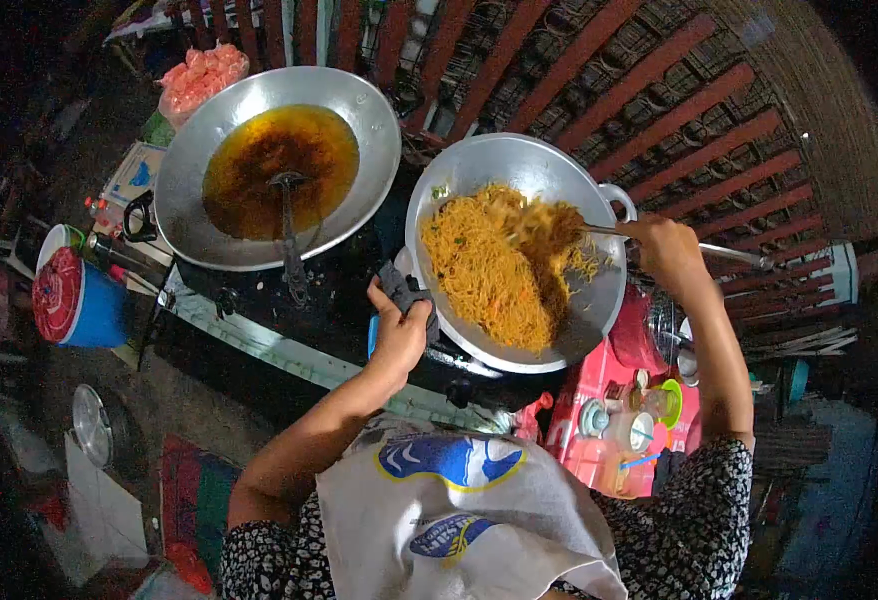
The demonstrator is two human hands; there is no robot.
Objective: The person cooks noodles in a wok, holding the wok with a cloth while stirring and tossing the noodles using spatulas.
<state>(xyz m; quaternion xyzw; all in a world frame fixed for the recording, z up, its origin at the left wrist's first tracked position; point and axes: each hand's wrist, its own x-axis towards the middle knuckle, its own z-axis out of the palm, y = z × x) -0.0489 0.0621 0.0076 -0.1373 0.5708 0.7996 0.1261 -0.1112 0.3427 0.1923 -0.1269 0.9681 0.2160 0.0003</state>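
Utensil [734,253] partly invisible amid noodles [479,270]

Shiny metal pans [369,130] [599,300], glossy oil [329,150], matt grey cloth [399,287], smooth blue plastic bucket [102,305].

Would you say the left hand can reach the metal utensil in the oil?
Probably yes: the utensil's near end overhangs the silver wok's rim, unobstructed, though the left hand holds a grey cloth.

No text is clearly legible: the lettering on the apron's [359,500] lower blue logo [452,537] and the red table cover's [591,385] white letters cannot be read.
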